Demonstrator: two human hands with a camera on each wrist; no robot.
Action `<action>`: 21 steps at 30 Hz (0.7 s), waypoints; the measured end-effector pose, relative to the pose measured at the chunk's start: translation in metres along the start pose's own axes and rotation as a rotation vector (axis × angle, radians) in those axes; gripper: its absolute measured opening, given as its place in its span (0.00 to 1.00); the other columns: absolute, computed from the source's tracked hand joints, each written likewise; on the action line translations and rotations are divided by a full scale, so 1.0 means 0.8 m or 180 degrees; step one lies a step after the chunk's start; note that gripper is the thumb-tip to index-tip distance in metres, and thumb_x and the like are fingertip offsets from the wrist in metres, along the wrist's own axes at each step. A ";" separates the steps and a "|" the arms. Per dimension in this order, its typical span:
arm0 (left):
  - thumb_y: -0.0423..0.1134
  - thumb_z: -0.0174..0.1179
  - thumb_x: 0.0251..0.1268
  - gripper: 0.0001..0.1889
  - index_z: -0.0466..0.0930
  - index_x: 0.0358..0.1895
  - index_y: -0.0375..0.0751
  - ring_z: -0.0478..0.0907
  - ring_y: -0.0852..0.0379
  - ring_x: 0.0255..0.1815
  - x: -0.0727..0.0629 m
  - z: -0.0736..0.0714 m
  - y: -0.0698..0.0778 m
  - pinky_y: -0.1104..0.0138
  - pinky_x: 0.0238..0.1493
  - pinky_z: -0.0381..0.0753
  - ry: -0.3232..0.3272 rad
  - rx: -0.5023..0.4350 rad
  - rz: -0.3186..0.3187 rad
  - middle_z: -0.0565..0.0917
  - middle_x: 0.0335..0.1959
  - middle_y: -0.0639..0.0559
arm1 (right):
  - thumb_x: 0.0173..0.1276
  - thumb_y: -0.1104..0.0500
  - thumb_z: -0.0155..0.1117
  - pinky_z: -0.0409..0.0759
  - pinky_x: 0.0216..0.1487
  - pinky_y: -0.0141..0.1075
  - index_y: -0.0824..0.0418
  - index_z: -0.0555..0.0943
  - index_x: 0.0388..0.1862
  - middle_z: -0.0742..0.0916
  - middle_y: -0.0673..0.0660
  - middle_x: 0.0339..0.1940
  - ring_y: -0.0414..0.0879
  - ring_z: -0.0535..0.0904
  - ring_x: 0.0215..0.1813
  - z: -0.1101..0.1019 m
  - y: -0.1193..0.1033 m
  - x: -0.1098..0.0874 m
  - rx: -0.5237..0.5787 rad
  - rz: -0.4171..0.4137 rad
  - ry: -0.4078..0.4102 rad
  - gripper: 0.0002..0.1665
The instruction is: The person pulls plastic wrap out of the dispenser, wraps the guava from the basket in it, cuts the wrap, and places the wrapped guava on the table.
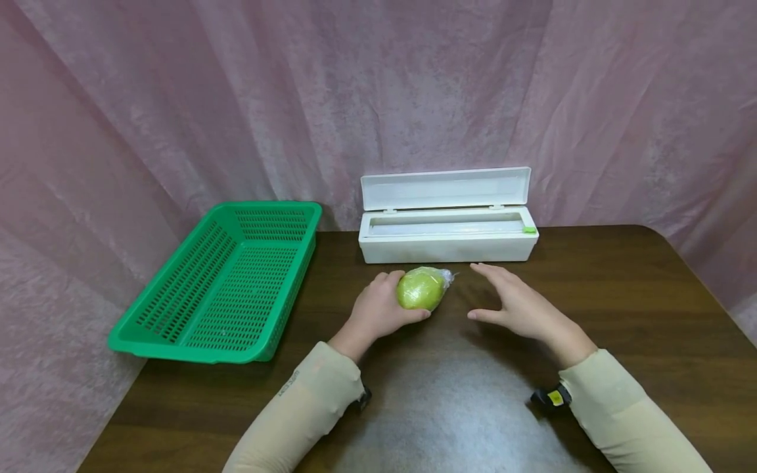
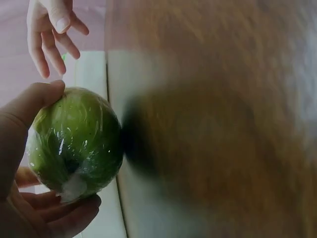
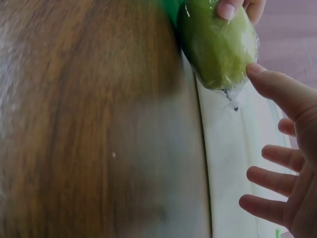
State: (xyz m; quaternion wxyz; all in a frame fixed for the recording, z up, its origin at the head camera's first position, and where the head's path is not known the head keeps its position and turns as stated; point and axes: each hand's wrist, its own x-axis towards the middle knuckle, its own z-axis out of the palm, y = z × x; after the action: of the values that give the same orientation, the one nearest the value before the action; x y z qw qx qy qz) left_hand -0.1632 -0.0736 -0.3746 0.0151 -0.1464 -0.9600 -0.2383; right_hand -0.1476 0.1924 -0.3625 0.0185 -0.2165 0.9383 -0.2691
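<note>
My left hand [image 1: 382, 307] holds a round green fruit [image 1: 421, 289] wrapped in clear plastic film, thumb on one side and fingers on the other. The film gathers into a small twisted tuft at the fruit's right end. In the left wrist view the wrapped fruit [image 2: 81, 144] looks glossy and creased, low over the wooden table [image 2: 223, 139]. To the right of it, my right hand [image 1: 520, 305] is empty, thumb and fingers spread apart. In the right wrist view the fruit [image 3: 215, 44] narrows toward a stem, and the right thumb [image 3: 277, 89] overlaps its edge.
Behind the hands stands a long white film dispenser box [image 1: 449, 249] with its lid [image 1: 446, 189] raised and a green slider [image 1: 529, 230] at its right end. A green plastic basket [image 1: 269, 335] sits at the left of the table. A pink curtain [image 1: 378, 98] hangs behind.
</note>
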 end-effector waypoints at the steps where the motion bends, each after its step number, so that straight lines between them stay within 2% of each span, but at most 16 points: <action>1: 0.66 0.68 0.41 0.44 0.71 0.60 0.42 0.79 0.52 0.42 0.000 0.001 0.002 0.59 0.40 0.80 0.0010 0.0008 -0.0008 0.79 0.47 0.45 | 0.57 0.40 0.69 0.62 0.68 0.55 0.58 0.57 0.74 0.67 0.61 0.71 0.58 0.61 0.72 0.000 0.000 0.000 -0.0008 -0.0001 -0.0001 0.52; 7: 0.70 0.65 0.42 0.45 0.72 0.58 0.39 0.79 0.52 0.38 0.000 0.005 0.012 0.61 0.36 0.80 0.0056 0.0021 -0.0101 0.79 0.44 0.45 | 0.57 0.40 0.69 0.62 0.67 0.56 0.58 0.57 0.74 0.66 0.62 0.71 0.59 0.60 0.72 0.000 0.003 -0.001 -0.0028 0.0025 -0.0027 0.52; 14: 0.72 0.63 0.42 0.46 0.72 0.57 0.39 0.78 0.52 0.36 -0.001 0.007 0.023 0.62 0.34 0.79 0.0011 -0.0035 -0.0237 0.77 0.45 0.45 | 0.57 0.41 0.69 0.62 0.67 0.56 0.58 0.58 0.73 0.66 0.63 0.71 0.59 0.60 0.72 0.002 0.005 -0.001 -0.0026 0.0005 -0.0050 0.51; 21: 0.70 0.63 0.45 0.44 0.70 0.60 0.41 0.78 0.53 0.41 -0.007 0.006 0.033 0.65 0.34 0.78 -0.0138 -0.0407 -0.0131 0.78 0.49 0.47 | 0.57 0.40 0.68 0.63 0.66 0.58 0.59 0.58 0.73 0.66 0.63 0.71 0.60 0.61 0.71 0.002 0.009 -0.003 -0.0044 0.0035 -0.0041 0.52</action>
State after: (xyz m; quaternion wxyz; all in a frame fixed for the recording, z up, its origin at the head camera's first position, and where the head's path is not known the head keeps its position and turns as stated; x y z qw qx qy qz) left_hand -0.1504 -0.0504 -0.3673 -0.0199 -0.1324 -0.9457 -0.2961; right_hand -0.1480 0.1980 -0.3674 0.0245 -0.2133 0.9411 -0.2611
